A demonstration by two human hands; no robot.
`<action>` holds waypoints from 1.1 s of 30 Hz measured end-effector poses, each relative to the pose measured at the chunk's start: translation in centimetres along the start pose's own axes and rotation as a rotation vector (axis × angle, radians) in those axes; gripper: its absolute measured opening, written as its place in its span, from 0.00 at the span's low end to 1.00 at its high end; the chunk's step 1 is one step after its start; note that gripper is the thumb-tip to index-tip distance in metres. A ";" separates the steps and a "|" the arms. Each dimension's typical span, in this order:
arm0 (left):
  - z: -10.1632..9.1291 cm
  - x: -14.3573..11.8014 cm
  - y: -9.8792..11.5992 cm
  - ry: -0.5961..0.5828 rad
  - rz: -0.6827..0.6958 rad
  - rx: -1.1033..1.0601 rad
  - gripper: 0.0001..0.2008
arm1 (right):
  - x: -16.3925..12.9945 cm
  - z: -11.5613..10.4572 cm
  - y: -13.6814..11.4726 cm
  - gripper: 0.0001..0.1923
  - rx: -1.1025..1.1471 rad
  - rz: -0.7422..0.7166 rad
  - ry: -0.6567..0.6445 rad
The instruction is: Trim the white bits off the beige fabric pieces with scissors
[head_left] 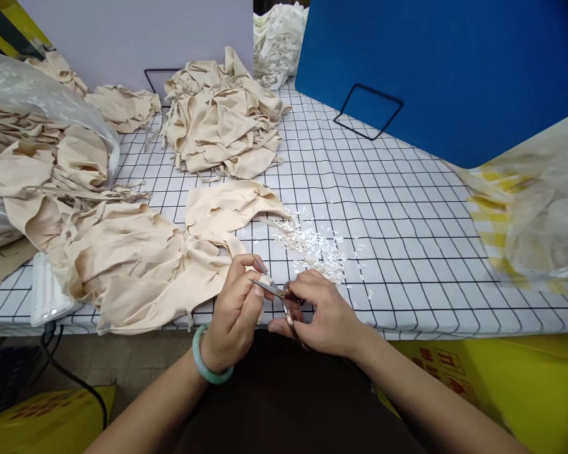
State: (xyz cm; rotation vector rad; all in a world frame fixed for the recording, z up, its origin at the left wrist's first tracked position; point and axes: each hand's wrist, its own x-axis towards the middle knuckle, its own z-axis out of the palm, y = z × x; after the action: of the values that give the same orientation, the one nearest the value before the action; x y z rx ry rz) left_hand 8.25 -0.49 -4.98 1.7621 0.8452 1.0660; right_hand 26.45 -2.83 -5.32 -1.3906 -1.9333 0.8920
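Note:
My right hand (329,312) grips a pair of scissors (275,290) by its handles, and the blades are spread apart, pointing left. Between the blades is a small bit of pale fabric, pinched by my left hand (239,302), whose wrist wears a green bangle (206,359). Beige fabric pieces (137,258) lie left of my left hand, some with thin straps. One such beige piece (231,205) stretches just beyond my hands. Tiny white clippings (319,249) are scattered on the table past the scissors.
A checked tablecloth (407,252) covers the table. Farther back sits a heap of beige fabric (222,120); a clear plastic bag (42,94) of more pieces is at left. A white power strip (50,293) lies near the front edge. A blue panel (435,69) stands at back right.

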 end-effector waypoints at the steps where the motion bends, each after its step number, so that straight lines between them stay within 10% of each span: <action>1: 0.0 0.0 0.0 0.000 0.002 0.004 0.15 | 0.0 0.0 0.0 0.26 0.002 -0.004 0.008; 16: 1.2 0.4 0.1 -0.082 0.022 0.119 0.14 | -2.0 0.2 1.1 0.25 -0.044 -0.013 0.137; 25: 3.4 1.8 -0.5 -0.235 -0.009 0.062 0.14 | -4.8 0.0 3.0 0.27 0.069 0.339 0.204; 33: -1.1 -0.6 2.2 -0.300 0.004 0.159 0.08 | -2.7 -1.1 2.3 0.23 0.304 0.311 0.115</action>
State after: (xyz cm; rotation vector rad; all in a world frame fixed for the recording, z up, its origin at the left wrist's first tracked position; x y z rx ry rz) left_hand 7.20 -1.48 -2.90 1.9960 0.7540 0.7273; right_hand 29.32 -4.70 -6.72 -1.5401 -1.4467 1.1668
